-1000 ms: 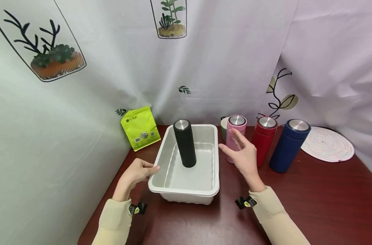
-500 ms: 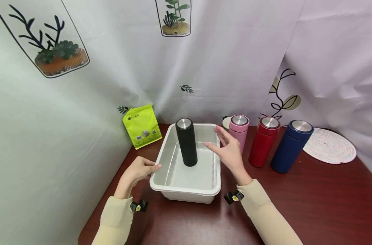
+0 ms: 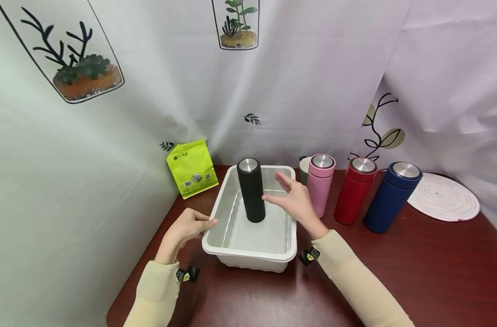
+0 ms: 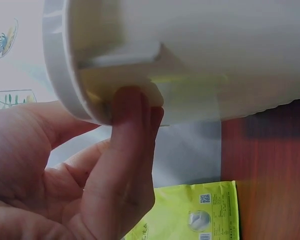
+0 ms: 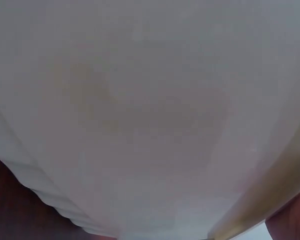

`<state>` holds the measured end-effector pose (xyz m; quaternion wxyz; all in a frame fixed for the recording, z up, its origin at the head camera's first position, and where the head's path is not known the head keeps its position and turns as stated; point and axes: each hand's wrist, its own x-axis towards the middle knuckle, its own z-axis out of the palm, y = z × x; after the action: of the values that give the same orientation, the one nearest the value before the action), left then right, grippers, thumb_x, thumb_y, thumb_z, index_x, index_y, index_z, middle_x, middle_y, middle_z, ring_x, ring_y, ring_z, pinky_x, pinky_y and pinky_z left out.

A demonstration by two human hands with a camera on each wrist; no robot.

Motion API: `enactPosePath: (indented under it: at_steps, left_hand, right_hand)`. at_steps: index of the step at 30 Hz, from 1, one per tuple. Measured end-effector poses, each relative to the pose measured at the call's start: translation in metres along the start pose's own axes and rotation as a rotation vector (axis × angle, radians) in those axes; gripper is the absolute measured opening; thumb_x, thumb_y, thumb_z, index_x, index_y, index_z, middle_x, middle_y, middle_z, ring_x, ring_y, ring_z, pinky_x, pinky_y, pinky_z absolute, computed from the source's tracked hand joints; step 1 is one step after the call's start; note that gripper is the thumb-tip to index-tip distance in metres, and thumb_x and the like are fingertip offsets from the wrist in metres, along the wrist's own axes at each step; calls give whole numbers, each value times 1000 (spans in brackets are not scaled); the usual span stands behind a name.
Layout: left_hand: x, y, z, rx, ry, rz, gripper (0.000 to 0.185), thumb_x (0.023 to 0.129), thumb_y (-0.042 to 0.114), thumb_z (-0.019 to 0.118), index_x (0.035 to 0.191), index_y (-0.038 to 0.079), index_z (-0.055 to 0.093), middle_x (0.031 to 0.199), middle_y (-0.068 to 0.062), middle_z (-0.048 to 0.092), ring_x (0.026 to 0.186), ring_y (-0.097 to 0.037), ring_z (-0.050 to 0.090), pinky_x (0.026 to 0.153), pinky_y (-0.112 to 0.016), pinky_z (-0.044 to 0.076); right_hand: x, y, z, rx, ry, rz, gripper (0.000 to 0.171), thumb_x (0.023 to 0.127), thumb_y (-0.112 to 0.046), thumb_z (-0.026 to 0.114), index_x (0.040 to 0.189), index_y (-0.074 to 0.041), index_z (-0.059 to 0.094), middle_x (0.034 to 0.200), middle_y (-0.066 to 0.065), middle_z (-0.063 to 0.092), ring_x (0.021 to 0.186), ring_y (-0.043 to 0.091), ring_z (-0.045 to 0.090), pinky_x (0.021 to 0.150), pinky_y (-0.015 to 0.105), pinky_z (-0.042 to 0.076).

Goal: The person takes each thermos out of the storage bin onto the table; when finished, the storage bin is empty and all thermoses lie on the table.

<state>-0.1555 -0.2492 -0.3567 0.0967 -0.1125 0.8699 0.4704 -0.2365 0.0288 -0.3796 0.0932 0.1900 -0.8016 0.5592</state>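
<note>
A white plastic basin (image 3: 248,255) stands on the table, and my left hand (image 3: 189,225) pinches its left rim. In the left wrist view, the fingers (image 4: 122,145) reach under the lip of the rim with the thumb above. Upright inside the basin is a black thermos (image 3: 251,193) with a silver-topped lid. My right hand (image 3: 296,200) reaches over the right rim, thumb and fingers spread, with the thumb tip at the right side of the black thermos. The right wrist view is filled by the blurred basin wall (image 5: 150,125).
To the basin's right stand a pink thermos (image 3: 320,184), a red thermos (image 3: 355,193) and a blue thermos (image 3: 390,197). A cup (image 3: 304,167) sits partly behind the pink one. A round woven mat (image 3: 442,197) lies at the far right. A green pouch (image 3: 192,169) leans at the back left.
My right hand has moved left from beside the pink thermos, over the basin's rim to the black thermos. The left hand keeps its hold on the rim. The head view has shifted slightly.
</note>
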Motion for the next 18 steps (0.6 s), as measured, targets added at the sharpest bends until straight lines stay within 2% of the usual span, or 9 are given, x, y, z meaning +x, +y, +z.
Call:
enactPosePath:
  at_steps: [6,14,18]
  left_hand:
    - [1,1,1,3,6,10,31,79,17,70,99,-7,67,92,-15,64,71,-21,64,64,-38,54]
    - [0,-1,1,-52,-20,21,31,80,13,69,100,-10,65,87,-16,65,71,-23,64,63,-39,54]
    - [-2,-1,2,-59,-21,26,30,81,12,68,100,-10,65,87,-16,65,72,-26,64,63,-39,54]
  right_hand:
    - [10,-3,0,-66,-36,-24,84,62,-45,79,131,-10,47,126,6,53,113,14,51,91,28,44]
    - [26,-4,8,-97,-89,-13,83,64,-43,79,130,-4,48,125,8,54,112,18,52,91,27,43]
    - [31,-6,12,-123,-127,1,81,65,-43,78,130,-6,48,126,7,53,112,19,52,91,27,43]
